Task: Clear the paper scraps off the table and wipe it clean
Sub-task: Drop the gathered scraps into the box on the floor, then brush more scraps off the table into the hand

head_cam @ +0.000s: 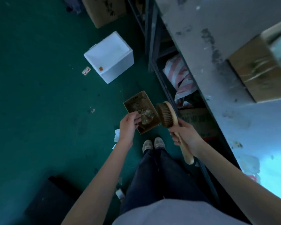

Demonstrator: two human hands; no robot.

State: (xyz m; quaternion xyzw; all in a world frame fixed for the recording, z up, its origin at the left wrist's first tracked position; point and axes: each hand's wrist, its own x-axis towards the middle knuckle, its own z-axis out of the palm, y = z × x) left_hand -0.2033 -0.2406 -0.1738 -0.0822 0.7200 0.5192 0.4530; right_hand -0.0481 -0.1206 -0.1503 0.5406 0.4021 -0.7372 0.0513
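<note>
Green floor's a mess — white foam box (109, 56) at 11 o'clock, crumpled tissue (116, 135) by the left hand (130, 125). That hand pinches paper scraps (146, 115) over a small cardboard box (140, 111). Right hand (183, 133) is wrapped round a wooden brush (168, 115) — stained table (234, 51) at 2 o'clock.

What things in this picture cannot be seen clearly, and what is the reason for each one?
- Head view: the left hand covers part of the small cardboard box, so whether the fingers grip the scraps is unclear.
- The table is cut by the right edge and blurred; its marks cannot be identified.
- The brush handle's middle is hidden in the right hand.
- The label on the floor is too small to read.
</note>
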